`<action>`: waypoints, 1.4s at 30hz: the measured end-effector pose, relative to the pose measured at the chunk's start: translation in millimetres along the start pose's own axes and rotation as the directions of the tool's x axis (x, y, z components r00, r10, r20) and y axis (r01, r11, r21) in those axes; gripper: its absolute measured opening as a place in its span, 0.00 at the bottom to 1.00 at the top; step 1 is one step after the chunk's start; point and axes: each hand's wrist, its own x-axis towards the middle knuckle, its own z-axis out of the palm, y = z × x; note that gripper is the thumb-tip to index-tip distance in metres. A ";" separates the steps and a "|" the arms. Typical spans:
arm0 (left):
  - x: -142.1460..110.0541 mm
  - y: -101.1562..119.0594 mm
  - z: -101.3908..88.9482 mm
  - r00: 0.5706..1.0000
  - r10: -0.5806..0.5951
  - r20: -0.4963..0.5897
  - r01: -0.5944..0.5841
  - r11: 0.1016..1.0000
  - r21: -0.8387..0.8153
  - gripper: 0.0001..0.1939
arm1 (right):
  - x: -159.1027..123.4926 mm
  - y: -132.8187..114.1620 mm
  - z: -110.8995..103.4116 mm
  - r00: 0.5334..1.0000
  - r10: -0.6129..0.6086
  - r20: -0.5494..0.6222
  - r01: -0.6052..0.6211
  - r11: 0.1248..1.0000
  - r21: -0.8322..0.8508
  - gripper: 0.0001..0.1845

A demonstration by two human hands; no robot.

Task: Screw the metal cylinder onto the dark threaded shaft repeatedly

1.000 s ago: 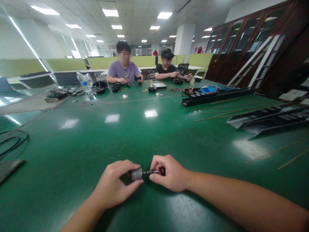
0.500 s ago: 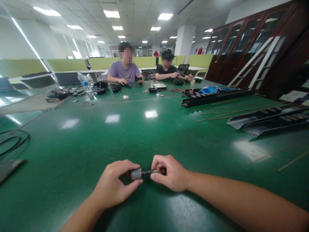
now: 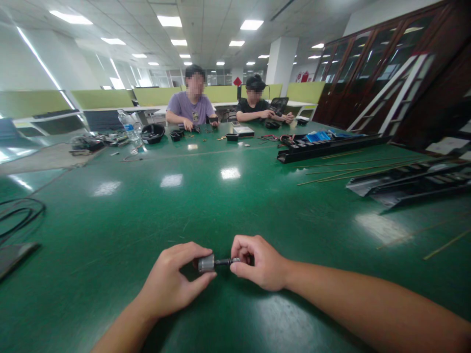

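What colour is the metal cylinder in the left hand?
Silver-grey, seen best in the head view: the metal cylinder sits pinched in the left hand.

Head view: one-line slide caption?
Left hand and right hand hold a small metal cylinder with threaded shaft over a green table.

"What can you see of the arms?"

"Both are bare. The left forearm (image 3: pixel 125 328) runs out past the bottom edge, and the right forearm (image 3: pixel 360 301) out past the lower right corner."

"Anything worn?"

"Nothing shows on the left hand (image 3: pixel 172 279) or right hand (image 3: pixel 259 262) either: just smooth skin, and finer detail is too small to tell."
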 end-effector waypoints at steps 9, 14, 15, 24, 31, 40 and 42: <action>-0.4 -1.4 0.0 1.000 0.001 0.000 -0.001 1.000 -0.007 0.13 | 0.2 1.0 0.3 1.000 0.022 -0.015 -0.022 1.000 0.023 0.08; -0.9 -2.1 0.3 1.000 0.000 -0.010 0.000 1.000 -0.016 0.13 | 0.4 2.5 0.0 1.000 0.026 -0.016 -0.025 0.998 0.061 0.08; -1.3 -2.4 0.2 1.000 -0.002 -0.007 0.002 1.000 -0.017 0.13 | 0.4 2.6 0.0 1.000 0.026 -0.015 -0.025 0.997 0.071 0.08; -0.6 -2.8 -0.9 1.000 0.001 -0.013 -0.002 1.000 -0.024 0.14 | 1.0 1.0 -1.0 1.000 0.031 0.000 -0.031 0.991 0.131 0.08; -2.6 -4.6 -2.4 1.000 -0.007 -0.006 0.007 1.000 -0.024 0.14 | 1.5 3.9 -1.5 0.999 0.041 0.006 -0.041 0.984 0.173 0.09; -1.4 -4.1 -4.4 0.998 -0.063 0.026 0.064 0.998 -0.006 0.12 | 1.4 5.1 -1.1 0.999 0.044 -0.003 -0.043 0.972 0.231 0.08; -2.6 -4.9 -5.2 0.994 -0.105 0.030 0.104 0.994 0.016 0.11 | 1.7 7.3 -0.8 0.998 0.054 -0.010 -0.049 0.958 0.282 0.08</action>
